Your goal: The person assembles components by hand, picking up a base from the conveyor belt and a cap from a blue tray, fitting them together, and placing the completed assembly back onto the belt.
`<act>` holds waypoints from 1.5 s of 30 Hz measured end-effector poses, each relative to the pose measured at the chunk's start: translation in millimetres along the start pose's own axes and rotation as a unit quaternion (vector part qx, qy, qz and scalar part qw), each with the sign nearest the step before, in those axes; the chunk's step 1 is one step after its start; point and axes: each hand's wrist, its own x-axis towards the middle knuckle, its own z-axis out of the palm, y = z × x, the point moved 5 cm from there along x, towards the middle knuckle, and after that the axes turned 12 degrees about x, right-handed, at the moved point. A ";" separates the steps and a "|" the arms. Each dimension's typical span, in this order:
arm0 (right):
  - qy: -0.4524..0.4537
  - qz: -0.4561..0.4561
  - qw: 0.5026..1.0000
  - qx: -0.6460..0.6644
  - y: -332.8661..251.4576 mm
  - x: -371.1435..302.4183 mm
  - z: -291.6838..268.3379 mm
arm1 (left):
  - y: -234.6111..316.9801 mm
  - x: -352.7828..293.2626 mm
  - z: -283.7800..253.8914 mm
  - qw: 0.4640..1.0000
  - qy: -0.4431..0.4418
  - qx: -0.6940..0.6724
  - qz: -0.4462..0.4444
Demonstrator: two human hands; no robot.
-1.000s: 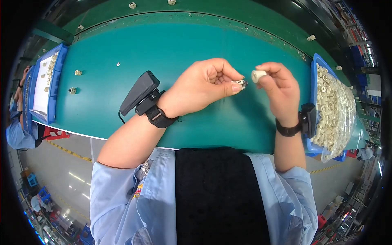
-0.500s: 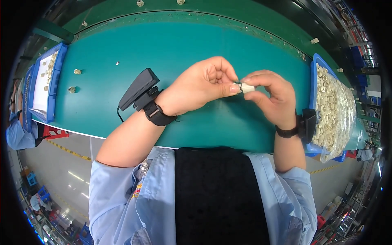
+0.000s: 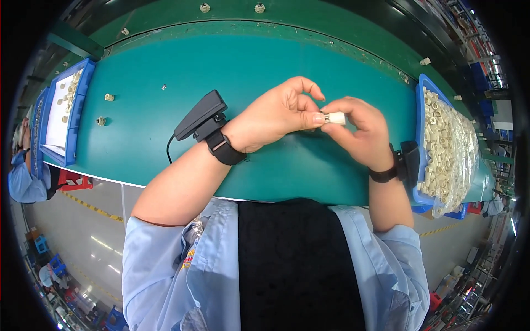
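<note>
Over the middle of the green table, both my hands meet around a small white cylindrical plastic fitting (image 3: 337, 118) with a metallic-looking end. My left hand (image 3: 287, 110) pinches the metallic end between thumb and forefinger, its other fingers curled. From the other side, my right hand (image 3: 361, 129) grips the white body between thumb and fingers. The fitting lies roughly level, white end toward the right; fingertips partly cover it. A black strapped device (image 3: 201, 116) sits on my left wrist, and another (image 3: 407, 164) on my right.
At the right stands a blue bin (image 3: 422, 138) heaped with white plastic pieces (image 3: 441, 143) under clear film. A blue tray (image 3: 83, 105) with several pieces stands at the left. Two loose fittings (image 3: 100, 121) (image 3: 109, 97) lie near it. More pieces (image 3: 259, 8) sit along the far green strip.
The fitting is turned slightly and more of its metallic end shows between my fingers. My left forefinger has lifted away a little. Pieces at the far left and middle of the strip appear farther right.
</note>
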 end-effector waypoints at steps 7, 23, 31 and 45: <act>0.060 0.021 0.993 -0.101 14.9 63.4 -42.4 | -4.2 5.7 -23.4 0.974 0.182 0.137 0.019; 0.141 0.240 0.837 -0.471 156.0 146.7 -216.0 | -2.8 11.5 -35.3 0.915 0.206 0.347 0.012; 0.139 0.257 0.892 -0.346 6.0 -48.7 -189.2 | -4.8 9.9 -27.3 0.891 0.227 0.393 0.000; 0.248 0.340 0.873 -0.247 31.2 -223.3 -151.9 | 48.4 127.2 -118.8 0.611 0.347 0.710 0.049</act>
